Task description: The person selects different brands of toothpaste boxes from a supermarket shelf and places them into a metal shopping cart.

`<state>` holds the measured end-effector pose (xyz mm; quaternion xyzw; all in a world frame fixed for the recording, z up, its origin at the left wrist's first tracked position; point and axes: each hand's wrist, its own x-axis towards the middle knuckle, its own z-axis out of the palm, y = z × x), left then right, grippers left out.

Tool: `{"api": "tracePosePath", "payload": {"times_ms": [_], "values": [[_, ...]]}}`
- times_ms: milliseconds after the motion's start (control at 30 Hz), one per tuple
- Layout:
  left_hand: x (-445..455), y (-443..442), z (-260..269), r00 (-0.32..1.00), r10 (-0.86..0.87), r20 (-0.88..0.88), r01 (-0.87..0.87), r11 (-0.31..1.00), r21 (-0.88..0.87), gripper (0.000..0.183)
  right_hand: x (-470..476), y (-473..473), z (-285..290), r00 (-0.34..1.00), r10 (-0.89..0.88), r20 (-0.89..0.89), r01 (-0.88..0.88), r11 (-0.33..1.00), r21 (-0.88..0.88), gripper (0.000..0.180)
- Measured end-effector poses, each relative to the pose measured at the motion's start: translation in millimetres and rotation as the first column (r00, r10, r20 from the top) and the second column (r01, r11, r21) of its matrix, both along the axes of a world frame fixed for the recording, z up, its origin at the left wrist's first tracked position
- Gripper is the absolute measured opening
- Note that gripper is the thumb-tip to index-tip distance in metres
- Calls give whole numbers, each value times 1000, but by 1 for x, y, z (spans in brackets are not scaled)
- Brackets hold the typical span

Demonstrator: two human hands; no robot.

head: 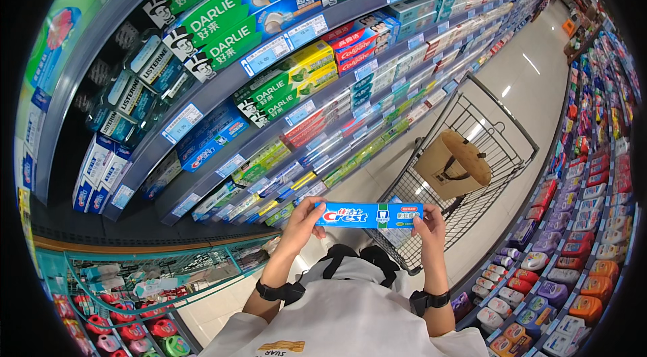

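A blue Crest toothpaste box (372, 215) is held level in front of my torso, its printed face up. My left hand (305, 219) grips its left end between thumb and fingers. The right end is pinched by my right hand (428, 223). Beyond the box, a wire shopping cart (500, 175) stands in the aisle with a brown paper bag (440, 167) inside. To the left, shelves carry green Darlie boxes (242, 18), Colgate boxes (361, 46) and a blue Crest carton (215, 142).
Listerine bottles (132, 97) sit on a left shelf behind price-tag rails (265, 59). A teal wire basket (167, 271) borders the lower left. Shelves of detergent bottles (551, 291) line the right side. A tiled floor (536, 59) runs between the shelf rows.
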<state>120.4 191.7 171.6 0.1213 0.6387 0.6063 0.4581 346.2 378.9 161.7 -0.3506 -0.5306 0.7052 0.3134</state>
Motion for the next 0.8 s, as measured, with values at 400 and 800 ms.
{"api": "tracePosePath", "payload": {"times_ms": [400, 800], "values": [[-7, -19, 5, 989, 10, -150, -16, 999, -42, 25, -17, -5, -1, 993, 114, 29, -112, 991, -70, 31], [-30, -70, 15, 936, 120, -332, -28, 962, 271, 34, -58, -24, 7, 964, 257, -69, -255, 967, 26, 48]]}}
